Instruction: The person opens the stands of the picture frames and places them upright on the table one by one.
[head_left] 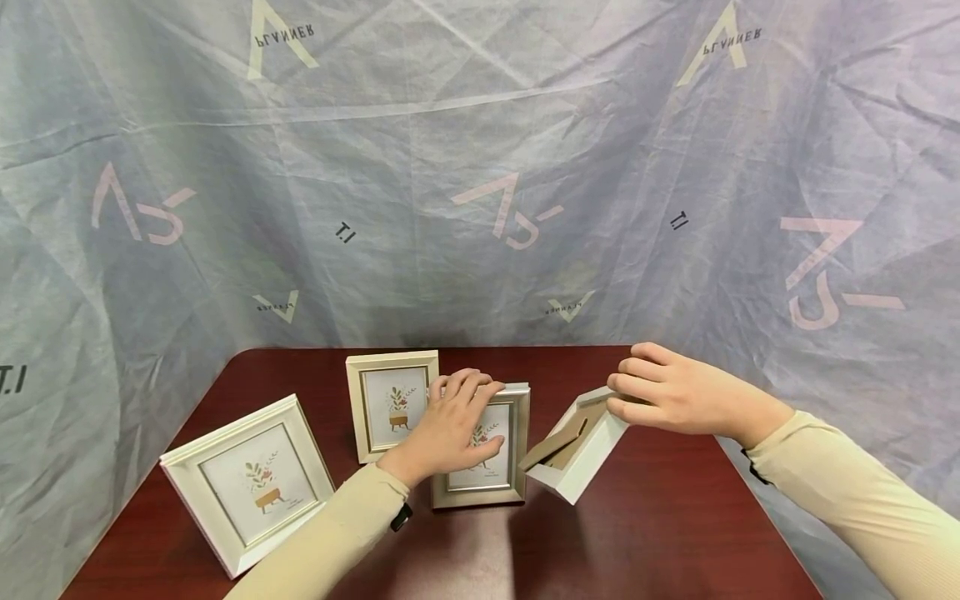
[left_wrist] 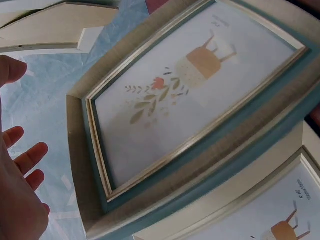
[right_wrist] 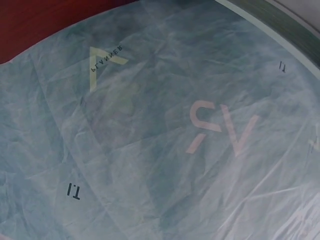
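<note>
My right hand (head_left: 667, 390) grips one end of a white picture frame (head_left: 592, 454) at the right. That frame is tilted, with its brown backing and stand flap (head_left: 555, 446) showing; the thumb is hidden. My left hand (head_left: 450, 425) is in front of a champagne-coloured picture frame (head_left: 519, 450), which stands upright in the middle. In the left wrist view, loosely bent fingers (left_wrist: 32, 159) are apart from the champagne frame (left_wrist: 82, 165). The right wrist view shows no clear part of the hand.
A cream picture frame (head_left: 358, 417) stands behind the left hand. Another white frame (head_left: 225, 533) stands angled at the left, partly behind the left forearm. All are on a dark red table (head_left: 645, 533). A grey printed cloth (head_left: 420, 167) hangs behind and beside it.
</note>
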